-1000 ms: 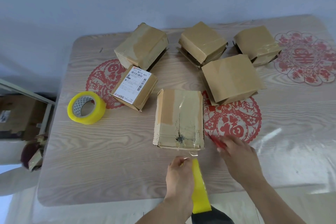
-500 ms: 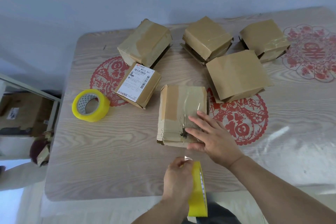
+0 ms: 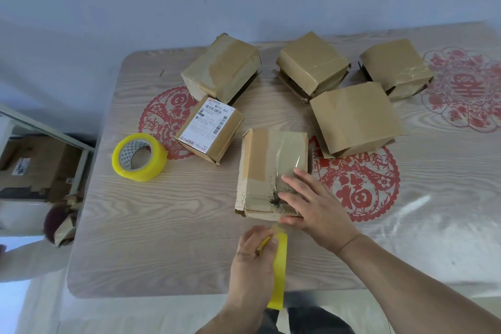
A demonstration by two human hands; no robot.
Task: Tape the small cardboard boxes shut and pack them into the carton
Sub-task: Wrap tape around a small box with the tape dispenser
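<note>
Head view, one entry. Right hand: forearm enters from the lower right, palm down, fingers straight and spread, pressing flat on the near right part of the top of the nearest cardboard box, over a strip of clear tape that runs along that top toward the near edge. Left hand: wrist rises from the bottom edge, fingers curled round a yellow tape roll held edge-on just in front of the box (the tape between roll and box is too faint to trace). Box position: centre of the wooden table, with a labelled box to its left and four more brown boxes behind, among them a larger one to the right rear. A second yellow tape roll lies flat at the left. Red paper-cut motifs show under the table's clear cover. Change from half a second ago: right hand remains on the box top, fingers slightly nearer the near edge; left hand keeps its grip on the roll.
</note>
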